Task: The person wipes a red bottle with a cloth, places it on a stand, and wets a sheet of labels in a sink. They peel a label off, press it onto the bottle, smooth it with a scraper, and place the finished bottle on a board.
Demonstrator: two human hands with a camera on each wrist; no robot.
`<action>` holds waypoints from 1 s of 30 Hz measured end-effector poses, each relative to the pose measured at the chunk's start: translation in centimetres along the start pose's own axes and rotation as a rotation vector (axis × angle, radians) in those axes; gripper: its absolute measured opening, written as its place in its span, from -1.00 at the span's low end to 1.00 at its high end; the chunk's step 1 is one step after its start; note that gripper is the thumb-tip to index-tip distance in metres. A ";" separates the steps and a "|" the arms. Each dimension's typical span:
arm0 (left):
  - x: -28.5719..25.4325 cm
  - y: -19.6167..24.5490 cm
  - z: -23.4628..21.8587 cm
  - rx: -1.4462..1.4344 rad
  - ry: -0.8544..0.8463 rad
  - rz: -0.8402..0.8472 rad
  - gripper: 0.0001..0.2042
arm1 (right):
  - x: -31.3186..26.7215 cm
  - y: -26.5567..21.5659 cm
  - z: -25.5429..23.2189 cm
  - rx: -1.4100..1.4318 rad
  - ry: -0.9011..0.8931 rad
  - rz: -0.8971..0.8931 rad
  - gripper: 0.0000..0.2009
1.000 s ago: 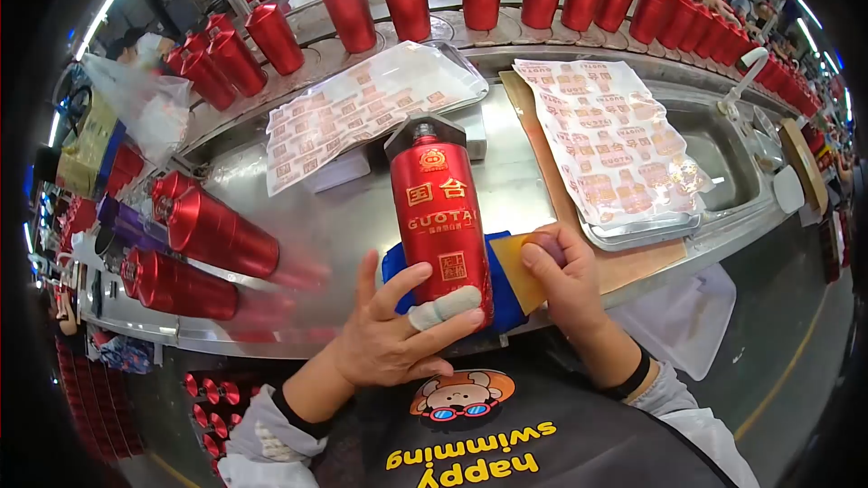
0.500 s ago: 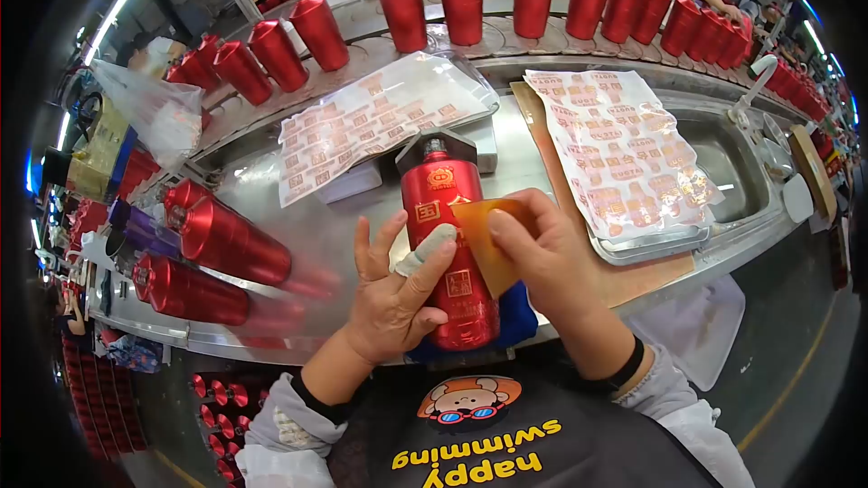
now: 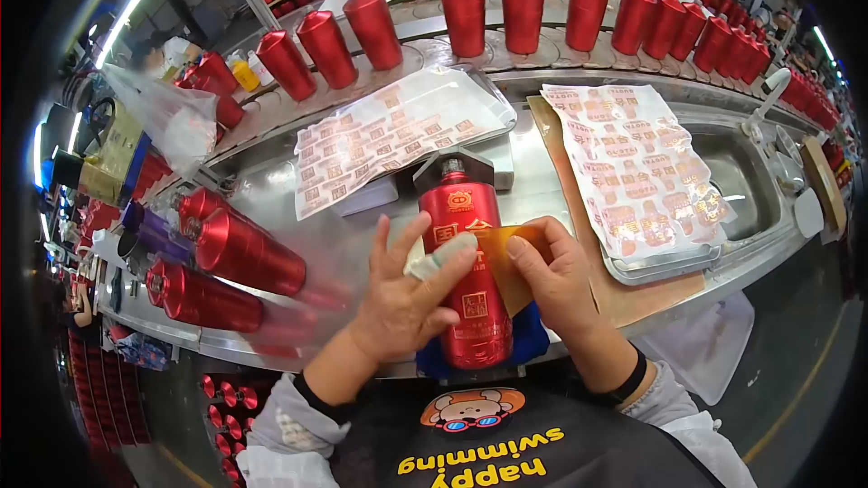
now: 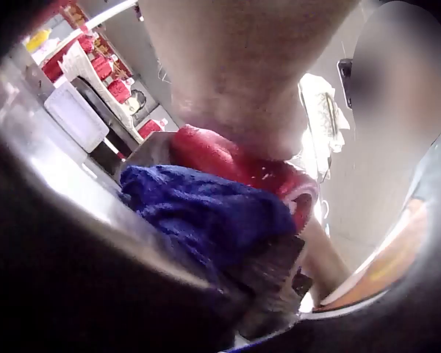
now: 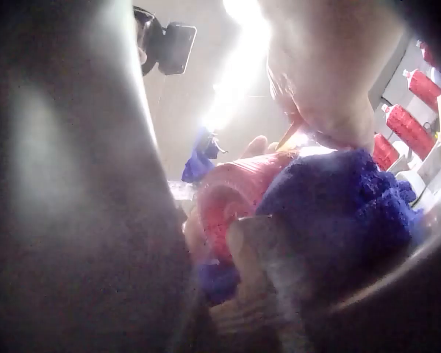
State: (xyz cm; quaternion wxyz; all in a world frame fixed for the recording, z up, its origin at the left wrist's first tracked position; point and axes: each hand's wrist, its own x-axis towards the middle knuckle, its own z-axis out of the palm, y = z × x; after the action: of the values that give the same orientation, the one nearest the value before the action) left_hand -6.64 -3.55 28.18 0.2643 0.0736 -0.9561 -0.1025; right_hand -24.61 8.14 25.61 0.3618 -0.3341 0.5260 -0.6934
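Note:
A red bottle (image 3: pixel 482 343) with gold lettering lies on its back, base toward the person. Its neck end is by a dark angular stand (image 3: pixel 484 172), and its lower end lies on a blue cloth (image 3: pixel 533 341). My left hand (image 3: pixel 402 298) presses extended fingers on the bottle's front, one of them in a white finger cover. In my right hand (image 3: pixel 562 285), thumb and fingers pinch an amber flat scraper (image 3: pixel 514 285), which overlaps the lettering's right part. The right wrist view shows the bottle's round base (image 5: pixel 224 209) beside the bunched cloth (image 5: pixel 331 195).
Two trays, one under a printed sheet (image 3: pixel 389 131) and one under another sheet (image 3: pixel 633 172), lie beyond and right. Several red bottles (image 3: pixel 249 251) lie at left. A conveyor (image 3: pixel 416 72) carries standing bottles behind. At far right is a sink (image 3: pixel 750 190).
My right hand has brought the scraper from beside the bottle's lower right up onto its front. My left hand has shifted up the bottle, uncovering its lower end. Conveyor bottles have moved right.

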 end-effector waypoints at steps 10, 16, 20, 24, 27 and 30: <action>4.7 -4.4 -0.3 0.014 -0.066 0.168 -0.48 | 0.3 2.2 -1.2 0.200 0.049 0.134 -0.82; 3.9 -2.6 -0.5 0.105 -0.076 0.241 -0.52 | -0.2 1.5 -2.1 0.265 0.073 0.171 -0.84; 4.8 -2.7 -0.6 0.067 -0.135 0.266 -0.46 | -0.3 1.5 -2.5 0.285 0.092 0.143 -0.85; 7.5 -4.2 -0.7 0.026 -0.089 0.216 -0.47 | -0.4 0.9 -2.9 0.232 0.093 0.100 -0.86; 8.1 -5.9 -0.5 0.031 -0.065 0.134 -0.47 | -0.6 -0.1 -3.1 0.075 0.056 0.045 -0.86; 7.4 -6.5 -0.2 -0.077 0.049 0.002 -0.48 | -0.3 -3.3 -2.2 -0.071 -0.189 0.024 -0.85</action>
State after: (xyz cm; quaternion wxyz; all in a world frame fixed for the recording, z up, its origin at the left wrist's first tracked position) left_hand -12.26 -11.29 30.40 0.2906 0.0650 -0.9448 -0.1371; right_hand -26.86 10.05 28.33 0.4061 -0.4044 0.5177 -0.6353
